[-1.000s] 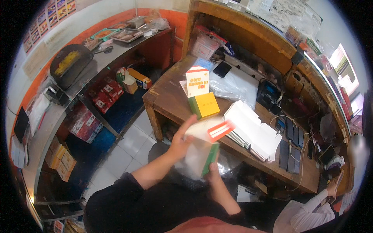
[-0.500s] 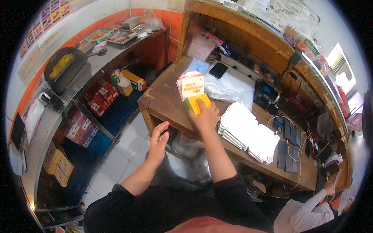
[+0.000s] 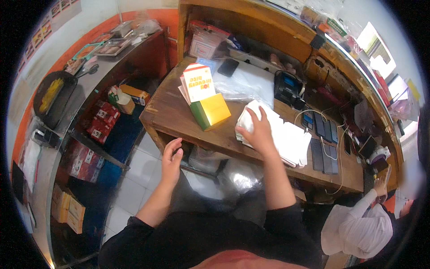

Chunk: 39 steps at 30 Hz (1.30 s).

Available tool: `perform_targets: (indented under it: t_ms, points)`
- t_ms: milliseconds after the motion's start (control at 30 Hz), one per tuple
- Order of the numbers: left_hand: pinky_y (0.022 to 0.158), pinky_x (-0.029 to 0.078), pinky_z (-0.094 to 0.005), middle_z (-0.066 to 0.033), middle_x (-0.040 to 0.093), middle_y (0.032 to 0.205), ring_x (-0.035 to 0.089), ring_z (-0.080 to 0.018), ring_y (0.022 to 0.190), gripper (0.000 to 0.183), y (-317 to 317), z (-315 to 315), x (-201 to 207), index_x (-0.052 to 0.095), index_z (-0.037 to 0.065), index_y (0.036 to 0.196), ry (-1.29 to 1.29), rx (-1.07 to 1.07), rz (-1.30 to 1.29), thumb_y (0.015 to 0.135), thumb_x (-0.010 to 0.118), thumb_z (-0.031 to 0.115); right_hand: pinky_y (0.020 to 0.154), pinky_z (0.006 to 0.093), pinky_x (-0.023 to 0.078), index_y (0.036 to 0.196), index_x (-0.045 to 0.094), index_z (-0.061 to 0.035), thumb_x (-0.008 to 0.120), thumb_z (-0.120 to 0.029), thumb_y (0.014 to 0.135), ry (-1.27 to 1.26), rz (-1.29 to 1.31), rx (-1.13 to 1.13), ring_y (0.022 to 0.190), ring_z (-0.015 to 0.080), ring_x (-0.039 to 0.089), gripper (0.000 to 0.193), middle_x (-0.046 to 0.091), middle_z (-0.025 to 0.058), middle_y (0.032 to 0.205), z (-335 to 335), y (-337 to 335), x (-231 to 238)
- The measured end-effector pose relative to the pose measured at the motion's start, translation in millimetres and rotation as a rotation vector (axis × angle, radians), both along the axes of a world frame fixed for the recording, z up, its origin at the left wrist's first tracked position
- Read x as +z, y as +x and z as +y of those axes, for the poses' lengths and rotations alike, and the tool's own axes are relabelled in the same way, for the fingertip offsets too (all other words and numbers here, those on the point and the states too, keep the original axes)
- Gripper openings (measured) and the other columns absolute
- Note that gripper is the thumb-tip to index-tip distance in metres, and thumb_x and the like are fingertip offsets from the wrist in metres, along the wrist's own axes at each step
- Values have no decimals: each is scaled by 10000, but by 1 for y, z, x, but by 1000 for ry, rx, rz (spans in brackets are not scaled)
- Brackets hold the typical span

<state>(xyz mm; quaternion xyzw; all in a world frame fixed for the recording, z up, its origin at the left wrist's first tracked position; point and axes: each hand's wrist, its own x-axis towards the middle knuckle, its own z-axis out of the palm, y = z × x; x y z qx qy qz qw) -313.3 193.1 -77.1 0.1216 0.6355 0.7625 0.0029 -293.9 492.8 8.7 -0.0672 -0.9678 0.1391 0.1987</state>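
My right hand is over the near left end of a stack of flat white cartons, its thumb and fingers curled around the top pieces. How many pieces lie in its grip is hidden. To its left on the wooden desk stands a yellow and green box. Just behind that box, white and orange printed cartons lean together. My left hand hangs in the air off the desk's front edge, fingers apart, holding nothing.
A black phone and clear plastic film lie behind the cartons. A black card-terminal-like device and several phones with cables are to the right. Another person's white sleeve shows at lower right. A shelf counter runs along the left.
My right hand has let go of the yellow and green box, which stays on the desk, and moved right onto the white cartons. The view has shifted slightly; my left hand stays open.
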Motion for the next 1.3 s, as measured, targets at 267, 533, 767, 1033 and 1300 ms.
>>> perform_targets:
  t_ms: [267,533,767,1033,1300]
  points:
    - [963,434,-342,-80,514,1317,501,-205,1189,353,9,12,3,551,46,1280,-16,-48,-10,958,567,191,725,444,519,1054,677,-92,589,-247,918,233,-341,28,813,367,652,224,674,186,933,52,43,-8]
    - [1055,346,-393,-104,482,1357,488,-247,1216,407,16,9,11,552,54,1279,-296,15,246,905,621,197,695,354,512,1087,663,-135,622,-37,837,2,398,-99,757,312,659,271,671,127,920,24,73,66]
    - [1150,207,-464,-138,575,1270,476,-294,1274,399,50,16,33,622,40,1156,-326,-338,411,815,733,214,658,425,511,1113,587,-144,607,-148,853,-238,-311,404,775,350,650,261,655,118,892,-76,159,69]
    - [806,465,-260,-54,635,969,572,-91,903,165,75,34,-6,604,16,1009,-322,-386,-137,904,653,133,659,428,508,946,629,-123,643,-128,851,-455,86,156,812,332,633,96,629,85,926,-91,139,-56]
    - [773,473,-270,-58,640,947,575,-107,860,289,50,40,-1,586,-4,1149,-551,-825,-232,876,632,78,804,400,453,887,648,-112,675,-44,767,-607,179,388,917,272,602,141,633,46,946,-82,145,-103]
